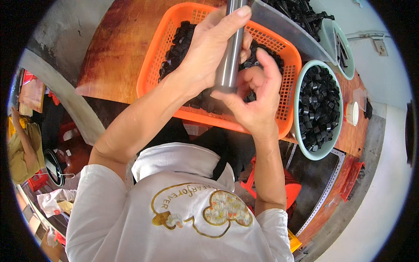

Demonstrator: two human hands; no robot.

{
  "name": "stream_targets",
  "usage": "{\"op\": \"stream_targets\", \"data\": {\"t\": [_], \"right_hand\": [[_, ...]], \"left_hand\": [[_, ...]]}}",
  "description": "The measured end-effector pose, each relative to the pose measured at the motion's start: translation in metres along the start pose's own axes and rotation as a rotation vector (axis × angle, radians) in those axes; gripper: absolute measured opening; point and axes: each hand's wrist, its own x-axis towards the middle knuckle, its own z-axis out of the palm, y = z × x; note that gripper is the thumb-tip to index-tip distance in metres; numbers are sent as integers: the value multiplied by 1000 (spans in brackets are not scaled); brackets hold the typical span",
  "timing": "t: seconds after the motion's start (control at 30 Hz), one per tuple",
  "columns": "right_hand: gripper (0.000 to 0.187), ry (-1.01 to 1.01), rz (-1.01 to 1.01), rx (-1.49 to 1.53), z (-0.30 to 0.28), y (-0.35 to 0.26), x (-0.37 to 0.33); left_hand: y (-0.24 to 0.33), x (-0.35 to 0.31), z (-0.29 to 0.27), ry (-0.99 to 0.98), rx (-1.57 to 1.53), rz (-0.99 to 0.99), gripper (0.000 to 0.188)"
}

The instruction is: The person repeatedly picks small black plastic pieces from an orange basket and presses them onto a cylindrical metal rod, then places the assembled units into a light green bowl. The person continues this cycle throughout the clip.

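Observation:
My left hand is wrapped round a shiny dark metal tube, its thumb lying along the upper part. The tube slants slightly and hangs over an orange perforated basket full of small black plastic pieces. At the tube's lower end, which has a dark rim, is my right hand. Its thumb touches that rim and its fingers are curled, partly smeared by motion. Whether a small piece sits between those fingers I cannot make out.
To the right stands a pale green bowl heaped with black ring-like pieces. A grey bin with long black parts is behind, near another green bowl. A white cup sits on the wooden table. Another person's arm shows far left.

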Motion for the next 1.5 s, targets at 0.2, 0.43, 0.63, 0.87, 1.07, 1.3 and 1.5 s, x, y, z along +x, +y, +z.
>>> {"op": "stream_targets", "data": {"t": [0.2,0.43,0.63,0.87,1.07,1.3,1.5], "right_hand": [[81,38,-130,-47,5,1,-2],[62,24,-200,-264,-1,-11,1],[57,62,-294,-263,-2,-12,6],[40,156,-273,-100,-13,-20,2],[10,481,-39,-207,-113,-15,-5],[13,353,273,-304,-175,-9,-9],[13,-177,-35,-481,-114,18,19]], "left_hand": [[-3,8,-16,-75,-188,-177,37],[-3,9,-14,-179,-273,-281,50],[-4,7,-11,-172,-223,-275,51],[-2,13,-25,-107,-236,-217,41],[0,13,-27,22,-126,-183,36],[2,17,-37,-46,-225,-150,36],[3,20,-38,-6,-119,-109,32]]}}
